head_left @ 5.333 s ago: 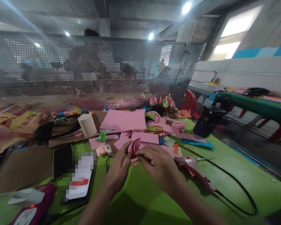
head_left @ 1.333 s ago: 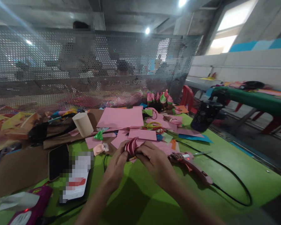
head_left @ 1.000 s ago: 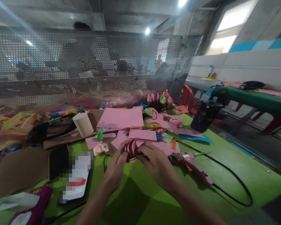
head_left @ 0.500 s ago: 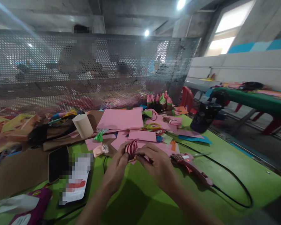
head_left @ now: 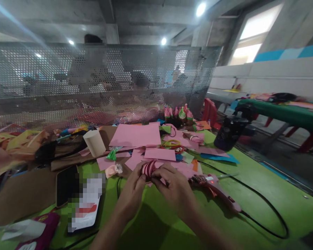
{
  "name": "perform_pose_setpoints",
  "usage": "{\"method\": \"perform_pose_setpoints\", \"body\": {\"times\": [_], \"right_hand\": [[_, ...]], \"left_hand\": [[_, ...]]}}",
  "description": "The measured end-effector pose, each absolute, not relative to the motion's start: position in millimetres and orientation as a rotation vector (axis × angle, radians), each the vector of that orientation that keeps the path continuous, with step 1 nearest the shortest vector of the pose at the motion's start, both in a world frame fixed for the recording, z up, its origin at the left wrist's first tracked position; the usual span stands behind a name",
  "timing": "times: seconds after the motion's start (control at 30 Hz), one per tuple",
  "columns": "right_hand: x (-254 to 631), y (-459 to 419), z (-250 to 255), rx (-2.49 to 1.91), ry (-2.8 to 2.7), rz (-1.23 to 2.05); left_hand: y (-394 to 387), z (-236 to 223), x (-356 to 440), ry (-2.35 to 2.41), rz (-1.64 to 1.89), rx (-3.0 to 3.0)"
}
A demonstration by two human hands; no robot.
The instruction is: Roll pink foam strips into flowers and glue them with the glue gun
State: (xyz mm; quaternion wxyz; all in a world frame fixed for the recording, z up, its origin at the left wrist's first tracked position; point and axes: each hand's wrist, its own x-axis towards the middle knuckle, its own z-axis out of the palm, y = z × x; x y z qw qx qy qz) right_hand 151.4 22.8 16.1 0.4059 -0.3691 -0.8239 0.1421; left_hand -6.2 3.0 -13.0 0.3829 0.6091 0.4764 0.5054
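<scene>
Both my hands are closed around a small coil of rolled pink paper strip (head_left: pixel 148 167) just above the green table (head_left: pixel 253 194). My left hand (head_left: pixel 132 192) pinches the coil from the left with thumb and fingers. My right hand (head_left: pixel 172 187) wraps it from the right, its fingers curled over the strip's loose end. A pink glue gun (head_left: pixel 215 189) lies on the table just right of my right hand, its black cord (head_left: pixel 268 222) looping away to the right.
Pink paper sheets (head_left: pixel 137 134) and scraps lie beyond my hands. A beige paper cone (head_left: pixel 94 142), a black phone (head_left: pixel 66 184), brown cardboard (head_left: pixel 23 192), paper ice-cream cones (head_left: pixel 179 114) and a dark bottle (head_left: pixel 228 133) stand around. A perforated metal screen (head_left: pixel 99 83) closes the far side; people sit behind it.
The pink coil has stayed pinched between both hands throughout. My fingers have shifted slightly over it and the coil sits lower between them; my head has tilted a little.
</scene>
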Motion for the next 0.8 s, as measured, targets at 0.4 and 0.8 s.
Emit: {"method": "perform_pose_setpoints", "body": {"times": [0.4,0.8], "right_hand": [[148.5,20.2,13.1,-0.974,-2.137,0.309],[153.5,21.6,12.8,-0.928,-2.151,0.345]], "left_hand": [[3.5,-14.3,-4.2,1.153,1.327,1.480],[7.3,-14.0,-4.1,1.121,1.315,1.337]]}}
